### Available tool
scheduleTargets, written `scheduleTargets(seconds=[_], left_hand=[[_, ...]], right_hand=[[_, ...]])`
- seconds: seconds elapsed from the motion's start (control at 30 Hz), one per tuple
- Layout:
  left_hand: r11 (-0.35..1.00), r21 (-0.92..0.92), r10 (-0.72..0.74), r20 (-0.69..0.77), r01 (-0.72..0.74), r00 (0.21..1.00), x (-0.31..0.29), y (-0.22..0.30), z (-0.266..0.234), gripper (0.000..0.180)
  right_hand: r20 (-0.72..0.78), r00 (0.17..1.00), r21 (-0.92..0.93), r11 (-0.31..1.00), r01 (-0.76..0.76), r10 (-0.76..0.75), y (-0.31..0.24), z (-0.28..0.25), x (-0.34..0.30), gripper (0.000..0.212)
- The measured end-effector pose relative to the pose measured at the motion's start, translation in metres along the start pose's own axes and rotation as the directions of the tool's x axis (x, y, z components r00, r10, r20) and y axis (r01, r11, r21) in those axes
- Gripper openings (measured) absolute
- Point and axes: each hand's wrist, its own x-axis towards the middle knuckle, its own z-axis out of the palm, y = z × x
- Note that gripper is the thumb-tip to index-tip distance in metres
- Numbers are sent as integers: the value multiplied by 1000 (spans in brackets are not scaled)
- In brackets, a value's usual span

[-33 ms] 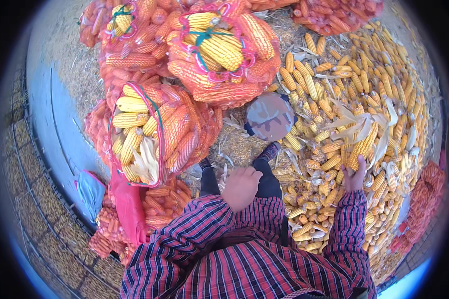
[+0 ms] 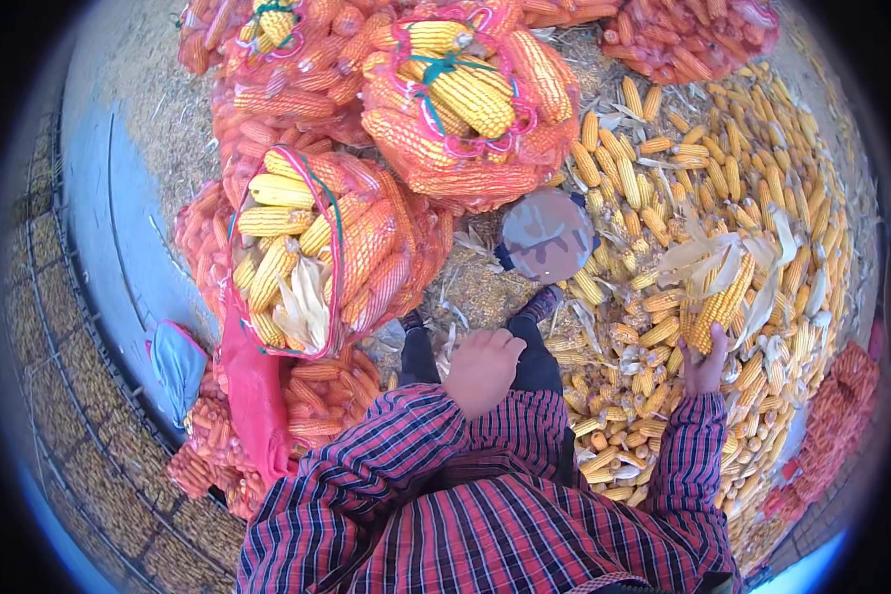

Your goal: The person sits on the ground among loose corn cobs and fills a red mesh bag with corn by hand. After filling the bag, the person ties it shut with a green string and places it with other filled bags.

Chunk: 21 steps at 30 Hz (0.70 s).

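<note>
My right hand grips the lower end of a yellow corn cob, whose pale husk leaves are peeled back and spread at the far end. The cob is held just over a wide heap of loose corn cobs. Bent over my lap, my left hand shows its back, with the fingers curled in and nothing visible in them. Left of it stands an open red mesh sack full of cobs, a loose dry husk lying in its mouth.
Behind stands a mesh sack tied with green string. A round camouflage-patterned stool is beyond my feet. A pink cloth and a blue bag lie at the left. Another full sack is at the far right.
The view has shifted slightly, so the sacks and stool appear farther right and the sacks a little higher. Both hands keep nearly the same pose, the right still on the cob.
</note>
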Motion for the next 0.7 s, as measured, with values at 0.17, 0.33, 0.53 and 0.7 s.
scheduleTargets(seconds=[0.17,0.33,0.53,0.7], left_hand=[[986,-166,-75,-417,5,906,-70,-37,-48,23],[940,-304,-334,-712,158,618,-153,-93,-96,29],[718,-381,-599,-765,582,238,-209,-193,-103,66],[389,-738,-921,-331,552,207,-208,-239,-102,94]], right_hand=[[425,904,-48,997,66,-39,-7,107,-104,68],[683,718,-68,990,-123,136,19,253,-179,74],[831,307,-460,883,-93,465,46,394,-189,76],[561,238,-813,582,-20,793,75,490,-169,63]])
